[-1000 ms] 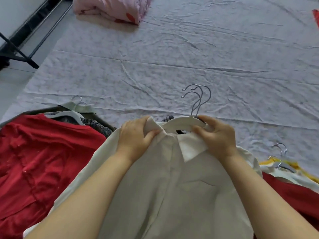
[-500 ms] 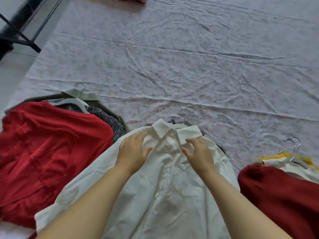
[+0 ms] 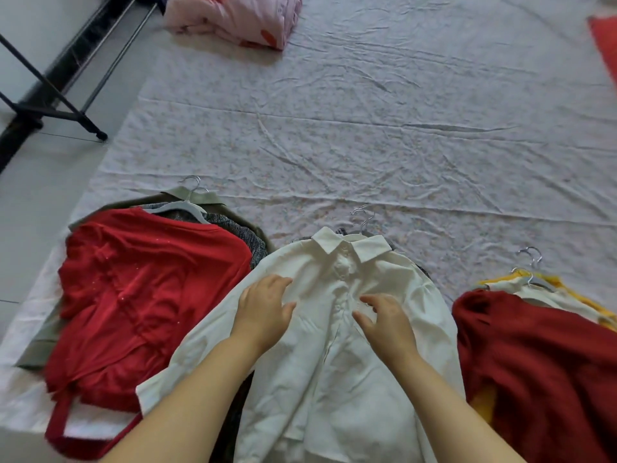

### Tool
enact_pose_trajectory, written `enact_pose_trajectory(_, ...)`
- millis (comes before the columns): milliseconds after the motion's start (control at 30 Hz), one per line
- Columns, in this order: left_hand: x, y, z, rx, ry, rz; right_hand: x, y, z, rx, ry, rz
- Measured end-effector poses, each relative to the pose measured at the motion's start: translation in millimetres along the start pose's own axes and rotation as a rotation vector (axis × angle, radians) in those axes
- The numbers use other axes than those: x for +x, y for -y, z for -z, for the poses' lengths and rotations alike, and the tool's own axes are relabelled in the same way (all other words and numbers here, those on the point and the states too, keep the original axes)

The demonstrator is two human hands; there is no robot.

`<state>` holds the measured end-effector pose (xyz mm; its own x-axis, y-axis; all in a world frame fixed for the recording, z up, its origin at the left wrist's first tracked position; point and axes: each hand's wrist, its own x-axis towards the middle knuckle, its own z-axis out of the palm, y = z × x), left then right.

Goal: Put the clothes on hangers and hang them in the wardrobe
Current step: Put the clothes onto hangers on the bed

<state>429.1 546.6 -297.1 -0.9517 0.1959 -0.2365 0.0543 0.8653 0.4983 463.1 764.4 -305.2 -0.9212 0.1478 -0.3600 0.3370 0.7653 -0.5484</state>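
A white collared shirt (image 3: 334,362) lies flat on the bed in front of me, on a hanger whose metal hook (image 3: 362,218) sticks out above the collar. My left hand (image 3: 263,309) rests on the shirt's left chest with fingers spread. Over the button placket, my right hand (image 3: 384,320) hovers or touches lightly, its fingers loosely bent and holding nothing. A bright red garment (image 3: 140,295) lies to the left on top of other hung clothes with a white hanger (image 3: 177,208). To the right lies a dark red garment (image 3: 541,369).
The pale wrinkled bedsheet (image 3: 367,145) stretches ahead. A folded pink quilt (image 3: 233,18) sits at the far edge. A black metal rack frame (image 3: 50,95) stands on the floor at left. Yellow and white clothes with hanger hooks (image 3: 531,262) lie behind the dark red garment.
Both hands let go of the collar and slid down the shirt front. The shirt, raised a second ago, now lies flat on the bed with its collar settled.
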Motion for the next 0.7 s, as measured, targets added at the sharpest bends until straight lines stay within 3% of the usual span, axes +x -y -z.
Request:
enact_pose_trajectory(367, -111, 65, 90, 0.061, 0.002, -0.127, -129, 97, -36, 0.028, -0.082, -0.049)
enact_pose_trajectory(700, -154, 117, 136, 0.074, -0.079, 0.005, -147, 153, -69, -0.012, 0.053, 0.081)
